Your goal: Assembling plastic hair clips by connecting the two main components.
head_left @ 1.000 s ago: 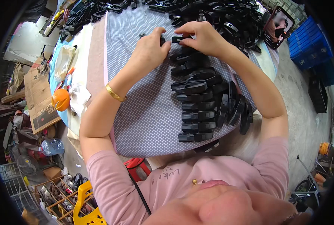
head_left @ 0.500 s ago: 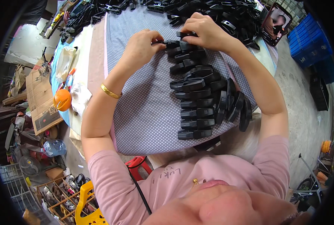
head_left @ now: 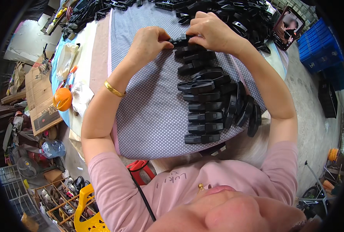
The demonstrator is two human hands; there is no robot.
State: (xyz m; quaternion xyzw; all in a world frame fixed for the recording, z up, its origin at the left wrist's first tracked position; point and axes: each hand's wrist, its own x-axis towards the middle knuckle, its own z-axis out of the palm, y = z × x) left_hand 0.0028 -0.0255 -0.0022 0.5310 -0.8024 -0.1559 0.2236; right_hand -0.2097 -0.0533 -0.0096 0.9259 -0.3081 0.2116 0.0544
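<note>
Between my two hands, a small elongated black plastic piece (head_left: 178,41) is held above the far end of a row. My left hand (head_left: 150,43) pinches its left end with thumb and fingertips. The right end is pinched by my right hand (head_left: 211,33), whose fingers partly hide it. Just below my hands, a column of similar black plastic pieces (head_left: 204,116) runs toward me, lying side by side on a dotted grey cloth (head_left: 148,112). Several more pieces (head_left: 244,110) lean at an angle along the right of that column. Their exact kind I cannot make out.
Heaps of black pieces (head_left: 233,25) cover the table's far side. A phone (head_left: 288,28) stands at the far right, with blue crates (head_left: 319,46) beyond. On the left lie an orange round thing (head_left: 63,99) and a white plastic bag (head_left: 81,96). A yellow chair (head_left: 85,208) stands lower left.
My hands have come closer together, and the piece now spans the gap between their fingertips. The view has shifted slightly.
</note>
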